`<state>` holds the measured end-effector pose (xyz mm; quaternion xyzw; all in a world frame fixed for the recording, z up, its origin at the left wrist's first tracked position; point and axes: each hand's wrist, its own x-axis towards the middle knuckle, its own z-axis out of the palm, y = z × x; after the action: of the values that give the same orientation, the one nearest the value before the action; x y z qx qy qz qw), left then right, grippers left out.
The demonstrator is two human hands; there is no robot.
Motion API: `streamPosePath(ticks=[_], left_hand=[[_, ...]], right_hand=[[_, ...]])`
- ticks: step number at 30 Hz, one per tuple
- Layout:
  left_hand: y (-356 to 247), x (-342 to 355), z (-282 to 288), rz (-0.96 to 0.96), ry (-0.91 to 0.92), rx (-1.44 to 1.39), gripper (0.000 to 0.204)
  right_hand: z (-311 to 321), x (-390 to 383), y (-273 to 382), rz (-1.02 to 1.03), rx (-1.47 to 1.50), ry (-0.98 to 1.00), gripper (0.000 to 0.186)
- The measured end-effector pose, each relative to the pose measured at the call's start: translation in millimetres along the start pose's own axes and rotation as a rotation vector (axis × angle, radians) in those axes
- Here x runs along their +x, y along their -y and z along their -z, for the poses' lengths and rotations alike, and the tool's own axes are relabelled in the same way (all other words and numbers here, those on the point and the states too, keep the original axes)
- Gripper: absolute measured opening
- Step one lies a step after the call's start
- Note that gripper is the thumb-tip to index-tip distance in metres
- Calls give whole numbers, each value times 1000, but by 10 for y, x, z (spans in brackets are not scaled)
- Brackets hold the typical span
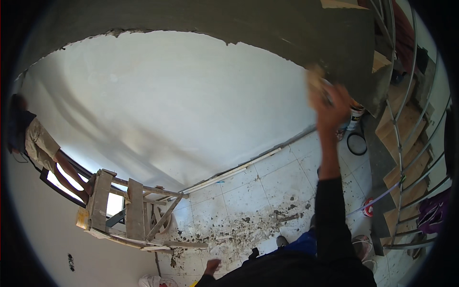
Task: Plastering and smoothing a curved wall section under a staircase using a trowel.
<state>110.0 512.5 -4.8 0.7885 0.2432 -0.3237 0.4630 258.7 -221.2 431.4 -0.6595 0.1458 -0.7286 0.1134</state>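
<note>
My right hand (pixel 334 107) is raised at the right, closed on a blurred tan tool (pixel 315 83) by the lower edge of the dark grey plaster band (pixel 267 33); the tool's exact kind is unclear, and I cannot tell whether it touches the surface. The white wall (pixel 191 95) lies beyond. My left hand (pixel 213 266) is low near the bottom centre, fingers curled; whatever they might hold is too small to make out.
A co-worker (pixel 38 134) stands on a wooden scaffold (pixel 100 201) at the left. Stairs (pixel 401 124) with metal railings run up the right. The tiled floor (pixel 239 220) has debris, white pipes (pixel 239 170), buckets (pixel 355 117) and a black ring (pixel 356 143).
</note>
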Motion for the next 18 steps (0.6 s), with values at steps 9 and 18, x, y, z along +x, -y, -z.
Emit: streamPosePath(ticks=[9,18], left_hand=[[-104,-126,442,274,-177,-244,29],[-1239,164,-941,-420,34,127,42]], right_hand=[[259,-238,416,-113,158,-31,24],[159,820,422,264,150,-49,25]])
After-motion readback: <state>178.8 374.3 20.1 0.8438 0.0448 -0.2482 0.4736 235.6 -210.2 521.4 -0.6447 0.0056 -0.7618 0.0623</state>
